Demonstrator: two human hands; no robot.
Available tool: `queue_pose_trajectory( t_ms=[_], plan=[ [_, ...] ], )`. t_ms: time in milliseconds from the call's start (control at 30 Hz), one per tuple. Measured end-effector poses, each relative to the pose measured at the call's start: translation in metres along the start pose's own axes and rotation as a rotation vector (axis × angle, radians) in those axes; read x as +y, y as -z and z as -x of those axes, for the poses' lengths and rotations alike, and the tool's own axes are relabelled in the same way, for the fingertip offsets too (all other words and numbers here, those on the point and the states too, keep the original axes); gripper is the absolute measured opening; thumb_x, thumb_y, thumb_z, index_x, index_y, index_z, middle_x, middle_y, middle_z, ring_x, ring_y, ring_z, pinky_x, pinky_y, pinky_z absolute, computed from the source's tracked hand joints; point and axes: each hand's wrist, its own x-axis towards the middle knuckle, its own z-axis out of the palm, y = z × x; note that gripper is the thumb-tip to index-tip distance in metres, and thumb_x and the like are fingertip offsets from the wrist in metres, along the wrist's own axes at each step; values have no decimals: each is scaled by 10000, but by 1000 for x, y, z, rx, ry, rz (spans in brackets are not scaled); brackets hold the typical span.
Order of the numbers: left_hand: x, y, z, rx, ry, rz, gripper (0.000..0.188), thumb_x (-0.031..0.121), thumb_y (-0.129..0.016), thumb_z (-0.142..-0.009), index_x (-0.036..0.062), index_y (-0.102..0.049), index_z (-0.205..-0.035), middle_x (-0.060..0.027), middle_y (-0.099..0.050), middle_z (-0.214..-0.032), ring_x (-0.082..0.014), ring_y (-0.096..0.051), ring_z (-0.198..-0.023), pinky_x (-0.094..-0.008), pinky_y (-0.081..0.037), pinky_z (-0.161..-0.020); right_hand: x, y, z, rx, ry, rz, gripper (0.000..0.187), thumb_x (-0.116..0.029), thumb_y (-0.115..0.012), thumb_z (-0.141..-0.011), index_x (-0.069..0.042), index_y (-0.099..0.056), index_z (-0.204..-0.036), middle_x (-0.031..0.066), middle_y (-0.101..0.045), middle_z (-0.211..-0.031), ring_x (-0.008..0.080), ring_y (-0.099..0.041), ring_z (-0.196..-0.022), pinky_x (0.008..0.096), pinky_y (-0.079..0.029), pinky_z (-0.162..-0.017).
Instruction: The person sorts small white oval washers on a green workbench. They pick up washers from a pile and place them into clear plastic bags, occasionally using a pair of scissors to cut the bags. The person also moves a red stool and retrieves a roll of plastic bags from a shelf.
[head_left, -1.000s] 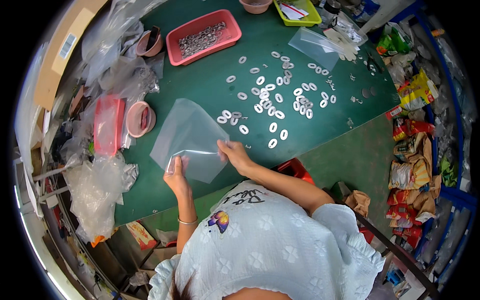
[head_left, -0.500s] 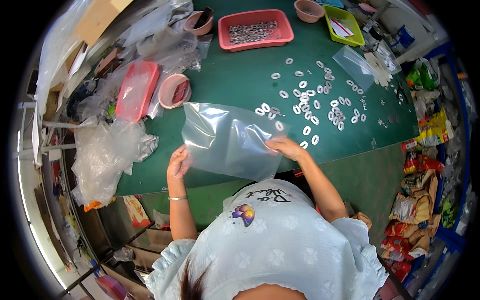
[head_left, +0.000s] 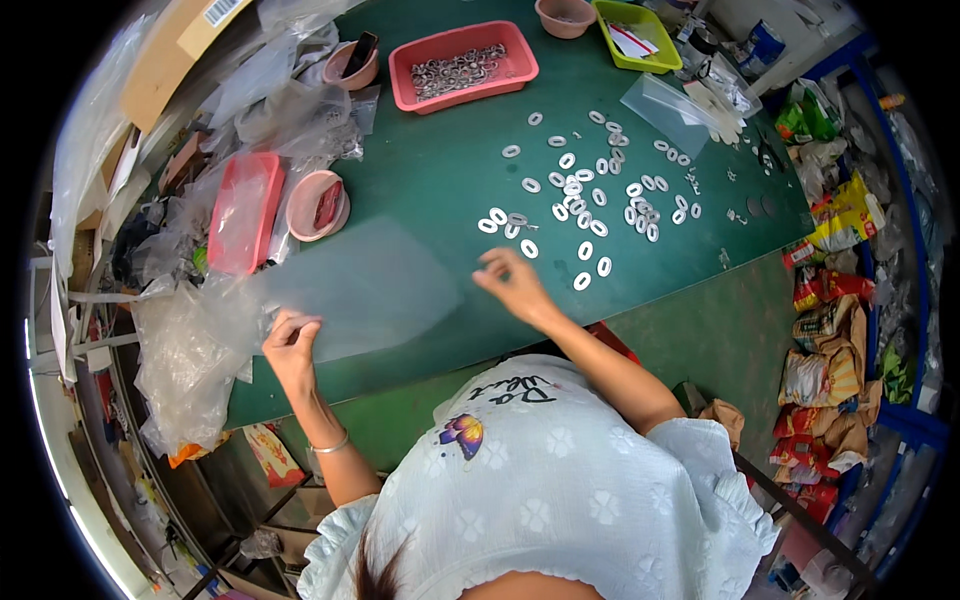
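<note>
The left hand [head_left: 291, 338] pinches the plastic sheet [head_left: 375, 285] near its edge; the right hand [head_left: 514, 284], loosely curled, is free beside it. The sheet looks translucent, blurred.

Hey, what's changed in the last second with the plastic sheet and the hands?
The right hand has let go of the clear plastic sheet. The left hand still seems to pinch it, and the sheet has shifted left, toward the crumpled plastic. The silver oval rings and pink tray stayed where they were.
</note>
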Motion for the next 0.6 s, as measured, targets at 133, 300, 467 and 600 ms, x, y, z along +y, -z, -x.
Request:
queue_pose_trajectory(
  t_ms=[133, 300, 467, 600],
  plan=[
    [62, -42, 9, -121, -338, -349, 136, -11, -714, -595, -3, -587, -643, -43, -460, -630, -155, -448, -601, -274, -362, -542, -62, -27, 22, -429, 46, -490, 316, -245, -570, -869, -6, -502, -1066, 32, -583, -817, 102, -533, -752, 272, -440, -669],
    [22, -105, 34, -302, -178, -316, 269, 54, -781, -524, -13, -544, -631, -71, -417, -580, -178, -411, -522, -284, -342, -472, -65, -35, 25, -308, 30, 4, 190, -163, -569, -824, 21, -576, -871, 142, -577, -703, 208, -551, -647, 323, -419, -590],
    [-23, -134, 42, -172, -52, -302, 286, 58, -780, -585, -24, -507, -607, -50, -393, -532, -140, -356, -477, -267, -312, -442, 6, -33, 27, 72, 89, 10, 149, -118, -522, -814, 19, -580, -803, 173, -573, -727, 362, -546, -667, 394, -419, -588],
    [-52, -138, 42, 172, 203, -198, 286, 67, -745, -674, -19, -489, -580, -3, -352, -497, -90, -292, -478, -246, -273, -429, 58, -6, 29, 168, 15, 122, 161, -137, -522, -833, 10, -586, -816, 147, -564, -699, 317, -549, -628, 368, -427, -587]
  ],
)
